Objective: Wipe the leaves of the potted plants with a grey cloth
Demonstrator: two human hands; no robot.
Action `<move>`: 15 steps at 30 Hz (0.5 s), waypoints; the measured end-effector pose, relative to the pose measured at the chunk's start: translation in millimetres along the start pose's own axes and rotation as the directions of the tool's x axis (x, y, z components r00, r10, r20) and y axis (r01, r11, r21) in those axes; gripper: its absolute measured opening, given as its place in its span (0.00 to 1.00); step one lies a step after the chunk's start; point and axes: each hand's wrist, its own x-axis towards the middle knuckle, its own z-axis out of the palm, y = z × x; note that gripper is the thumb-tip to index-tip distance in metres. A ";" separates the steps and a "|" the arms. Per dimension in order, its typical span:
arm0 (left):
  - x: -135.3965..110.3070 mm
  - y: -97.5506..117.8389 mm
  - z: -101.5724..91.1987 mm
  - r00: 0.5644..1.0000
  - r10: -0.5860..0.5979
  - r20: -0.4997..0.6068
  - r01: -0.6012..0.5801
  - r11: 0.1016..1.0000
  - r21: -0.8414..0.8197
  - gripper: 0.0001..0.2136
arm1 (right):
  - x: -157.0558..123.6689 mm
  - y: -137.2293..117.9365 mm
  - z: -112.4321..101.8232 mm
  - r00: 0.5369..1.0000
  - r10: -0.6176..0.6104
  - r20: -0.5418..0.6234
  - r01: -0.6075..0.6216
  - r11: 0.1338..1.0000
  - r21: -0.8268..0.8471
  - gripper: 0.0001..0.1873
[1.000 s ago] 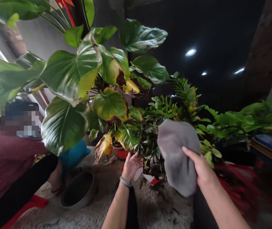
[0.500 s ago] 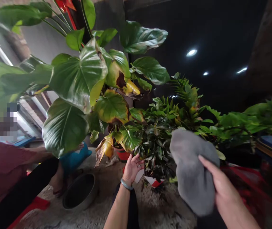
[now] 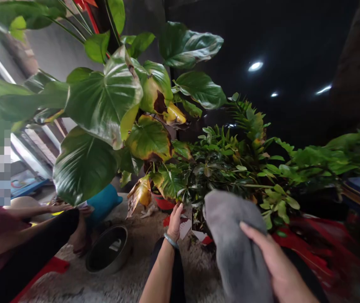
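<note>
In my right hand (image 3: pixel 263 248) is a grey cloth (image 3: pixel 236 248), its folds hanging down in front of a small plant. Thumb and fingers are closed on the cloth, with most of the fingers hidden behind it. My left hand (image 3: pixel 175 222), a bracelet on its wrist, reaches up to the left edge of a dark-leaved potted plant (image 3: pixel 203 181). Its fingers point upward and look stretched out, with nothing visible in them; whether the tips touch a leaf I cannot tell. The plant's white and red pot (image 3: pixel 203 236) is partly covered by the cloth.
A large-leaved plant (image 3: pixel 104 94) with some yellowed, browned leaves rises at left. Below it are a red pot (image 3: pixel 162 202) and a metal basin (image 3: pixel 107 250). Another person (image 3: pixel 12 240) sits at left, beside a blue-green bag-like item (image 3: pixel 106 200). Leafy plants (image 3: pixel 315 162) spread at right.
My right hand has brought the cloth left and lower, across the front of the small plant. My left hand has turned, its palm less visible and its fingers closer together.
</note>
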 end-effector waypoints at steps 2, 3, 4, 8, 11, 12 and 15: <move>-1.7 1.3 2.1 0.994 -0.063 0.093 0.070 0.995 -0.075 0.18 | 8.5 -35.6 15.2 0.983 -0.171 -0.070 0.179 0.975 0.129 0.22; -2.6 2.4 3.1 0.985 -0.095 0.144 0.111 0.988 -0.109 0.17 | 14.4 -48.2 23.3 0.973 -0.213 -0.091 0.227 0.956 0.183 0.21; -3.4 3.7 3.8 0.975 -0.116 0.187 0.143 0.980 -0.136 0.16 | 20.1 -54.9 30.4 0.970 -0.220 -0.099 0.237 0.946 0.223 0.20; -4.0 8.1 3.5 0.957 -0.131 0.259 0.184 0.964 -0.192 0.15 | 22.4 -20.9 36.4 0.998 0.047 -0.030 -0.042 0.989 0.139 0.16; -3.6 9.7 0.2 0.947 -0.147 0.284 0.208 0.958 -0.196 0.14 | -2.7 22.4 26.1 0.983 0.183 0.014 -0.182 0.983 -0.029 0.21; -4.0 10.0 -1.2 0.943 -0.155 0.293 0.219 0.955 -0.199 0.13 | -12.6 28.9 25.5 0.983 0.175 0.046 -0.172 0.983 -0.069 0.24; -7.0 11.1 -4.9 0.920 -0.183 0.347 0.272 0.935 -0.227 0.13 | -29.9 15.4 44.1 0.983 0.016 0.184 0.012 0.989 -0.147 0.27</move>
